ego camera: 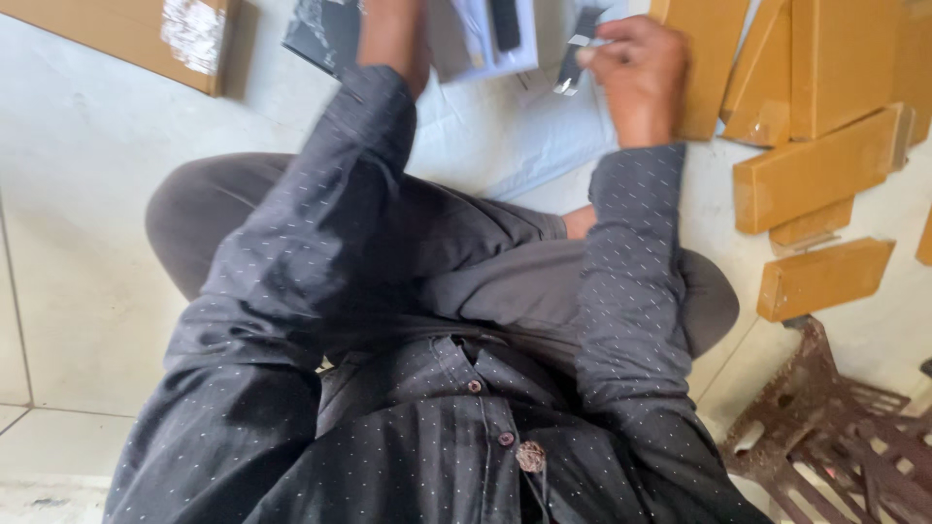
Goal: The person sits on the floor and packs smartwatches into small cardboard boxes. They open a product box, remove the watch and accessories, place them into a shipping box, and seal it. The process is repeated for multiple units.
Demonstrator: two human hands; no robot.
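The person sits cross-legged on the pale tiled floor (78, 194), both dark dotted sleeves stretched forward over the knees. The right hand (641, 78) has its fingers curled together, pinching a small dark-and-silver strip (575, 60), perhaps a clip or a blade; it is too blurred for me to say which. That strip hangs just over a white padded bag (515, 136) lying on the floor in front of the legs. The left hand (393, 34) runs off the top edge of the view, so I cannot tell how its fingers stand; it reaches toward a white tray (485, 39) with a black bar-shaped piece in it, beside a dark packet (320, 34). To the right, several flat brown cardboard boxes (815, 170) lie closed and scattered, touching or near one another, and another brown box (126, 39) sits far left. A rusty metal grate (825, 427) rests at the lower right. By my reckoning the work is in its middle: one pack lies open with its pieces out and in hand, while the many brown boxes appear untouched.
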